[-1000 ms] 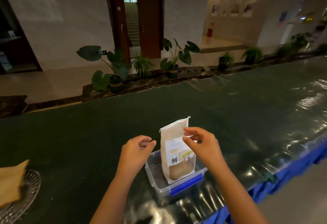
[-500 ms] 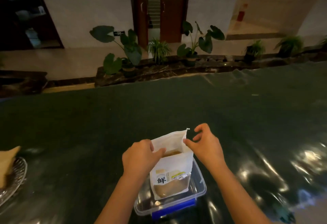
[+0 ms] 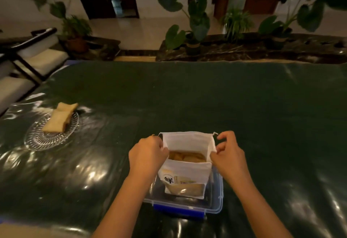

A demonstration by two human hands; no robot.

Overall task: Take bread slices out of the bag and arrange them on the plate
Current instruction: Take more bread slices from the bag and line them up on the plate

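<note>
A white paper bread bag (image 3: 185,174) stands upright in a clear plastic box with blue clips (image 3: 218,196) near the table's front edge. My left hand (image 3: 146,155) pinches the bag's left top edge and my right hand (image 3: 227,153) pinches its right top edge, holding the mouth wide. Brown bread slices (image 3: 187,156) show inside the bag. At the far left a glass plate (image 3: 43,138) carries two bread slices (image 3: 60,118), one overlapping the other.
The table is covered with a dark green cloth under shiny clear plastic (image 3: 187,97). White-cushioned chairs (image 3: 28,63) stand off the left corner. Potted plants (image 3: 189,23) line a stone ledge beyond the far edge.
Both hands took hold of the bag's top edges and pulled its mouth wide, showing the bread. The view swung left and down, bringing the whole plate into sight.
</note>
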